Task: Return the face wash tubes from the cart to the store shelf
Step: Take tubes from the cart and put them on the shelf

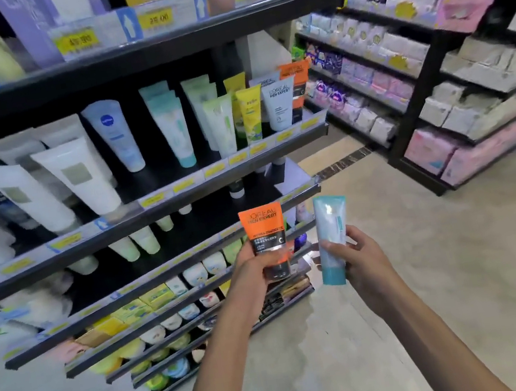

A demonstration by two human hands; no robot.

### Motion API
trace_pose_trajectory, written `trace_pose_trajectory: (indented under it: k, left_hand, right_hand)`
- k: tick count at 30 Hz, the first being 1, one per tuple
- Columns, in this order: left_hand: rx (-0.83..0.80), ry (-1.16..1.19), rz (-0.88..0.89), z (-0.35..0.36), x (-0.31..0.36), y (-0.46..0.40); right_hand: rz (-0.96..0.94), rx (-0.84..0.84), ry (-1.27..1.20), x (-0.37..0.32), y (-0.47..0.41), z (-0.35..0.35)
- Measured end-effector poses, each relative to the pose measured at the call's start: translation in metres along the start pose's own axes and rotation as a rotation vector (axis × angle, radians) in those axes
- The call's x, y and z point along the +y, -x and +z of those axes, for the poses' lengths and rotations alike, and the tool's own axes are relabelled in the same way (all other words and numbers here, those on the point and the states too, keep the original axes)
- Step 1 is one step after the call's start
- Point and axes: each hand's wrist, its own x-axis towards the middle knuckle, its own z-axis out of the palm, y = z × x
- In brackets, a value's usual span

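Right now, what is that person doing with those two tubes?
A person is standing in a shop aisle, holding one face wash tube in each hand. The left hand grips an orange and black tube, cap down. The right hand holds a light blue tube, also cap down. Both tubes are held up in front of the shelf, where matching tubes already stand. Neither has been put back yet.

left hand (254, 265) grips an orange tube (266, 235). right hand (361, 258) holds a teal tube (331, 239). both hover just before the store shelf (163, 207).
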Motion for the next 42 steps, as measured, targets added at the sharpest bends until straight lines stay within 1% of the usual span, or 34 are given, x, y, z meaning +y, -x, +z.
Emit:
trace_pose_trajectory:
  k: [5,11,16,23,26,31,36,39,42]
  left_hand:
    - [-0.001,-0.012,0.019,0.039,0.015,-0.041]
    - [0.011,-0.002,0.141,0.096,0.049,-0.093]
    - [0.035,-0.114,0.244,0.15,0.086,-0.135]
    - [0.183,-0.325,0.411,0.211,0.138,-0.185]
    - [0.257,-0.387,0.462,0.221,0.157,-0.204]
    - [0.328,-0.555,0.439,0.231,0.182,-0.227]
    - [0.388,-0.78,0.431,0.226,0.195,-0.245]
    - [0.405,-0.945,0.471,0.227,0.199,-0.25]
    - [0.411,-1.006,0.534,0.227,0.203,-0.253]
  right_hand:
    - [0.006,-0.01,-0.011,-0.018,-0.037,-0.024]
    - [0.02,-0.058,-0.017,-0.044,-0.079,-0.059]
    - [0.043,-0.114,0.0,-0.072,-0.113,-0.092]
    - [0.039,-0.203,0.054,-0.097,-0.153,-0.131]
    - [0.054,-0.225,0.077,-0.099,-0.165,-0.145]
    - [0.069,-0.231,0.095,-0.1,-0.177,-0.16]
    - [0.07,-0.242,0.088,-0.101,-0.183,-0.167]
    - [0.07,-0.241,0.096,-0.102,-0.187,-0.171]
    - [0.069,-0.238,0.106,-0.1,-0.189,-0.173]
